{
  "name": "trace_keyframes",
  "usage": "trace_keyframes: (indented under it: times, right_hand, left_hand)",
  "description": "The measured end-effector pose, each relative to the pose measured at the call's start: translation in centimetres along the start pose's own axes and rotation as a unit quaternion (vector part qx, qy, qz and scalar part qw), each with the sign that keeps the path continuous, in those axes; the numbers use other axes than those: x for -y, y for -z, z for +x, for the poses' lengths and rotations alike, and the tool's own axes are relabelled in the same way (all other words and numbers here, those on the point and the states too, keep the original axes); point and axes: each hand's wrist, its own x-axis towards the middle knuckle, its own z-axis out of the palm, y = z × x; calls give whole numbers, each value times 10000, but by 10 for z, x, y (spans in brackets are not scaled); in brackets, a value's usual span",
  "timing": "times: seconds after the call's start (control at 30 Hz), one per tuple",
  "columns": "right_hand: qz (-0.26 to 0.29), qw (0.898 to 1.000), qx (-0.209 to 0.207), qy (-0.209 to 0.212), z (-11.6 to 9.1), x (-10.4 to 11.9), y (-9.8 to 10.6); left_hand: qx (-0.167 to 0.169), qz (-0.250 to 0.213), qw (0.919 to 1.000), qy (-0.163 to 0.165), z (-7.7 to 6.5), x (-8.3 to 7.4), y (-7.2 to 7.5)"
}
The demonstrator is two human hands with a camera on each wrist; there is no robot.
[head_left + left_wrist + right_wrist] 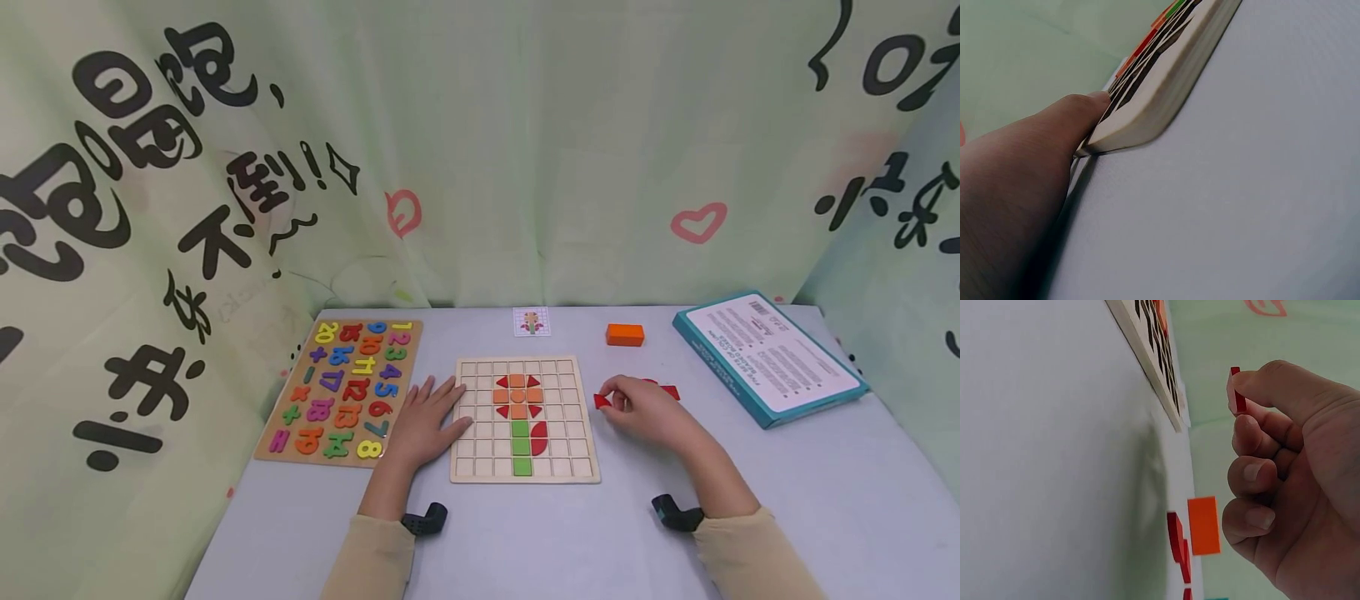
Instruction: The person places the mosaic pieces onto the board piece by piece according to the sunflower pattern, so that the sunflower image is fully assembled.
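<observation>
A wooden grid board [573,423] lies on the table, bearing orange squares, red triangles, several green squares [522,447] and a red leaf-shaped piece [538,438]. My left hand [423,425] rests at the board's left edge with its fingers spread, and in the left wrist view the thumb [1079,112] touches the rim. Right of the board, my right hand [648,410] pinches a small red piece [1239,392] between thumb and index finger. The fingers partly cover that piece, so its full shape cannot be told. Behind this hand lie more red pieces [670,391].
A number board [281,455] with coloured numerals lies at the left, close to the left hand. At the back are a small pattern card [531,322] and an orange block or stack [625,335]. A teal-edged box [780,358] lies at the right.
</observation>
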Motion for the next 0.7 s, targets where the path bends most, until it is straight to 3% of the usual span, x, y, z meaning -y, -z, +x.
trace_keyframes:
  times: [0.3,0.7]
  right_hand:
    - [153,9991,312,234,9,30,-29]
    - [-41,9983,482,326,13,40,-47]
  left_hand:
    - [17,57,10000,13,0,-1,1]
    - [72,49,9999,53,0,-2,2]
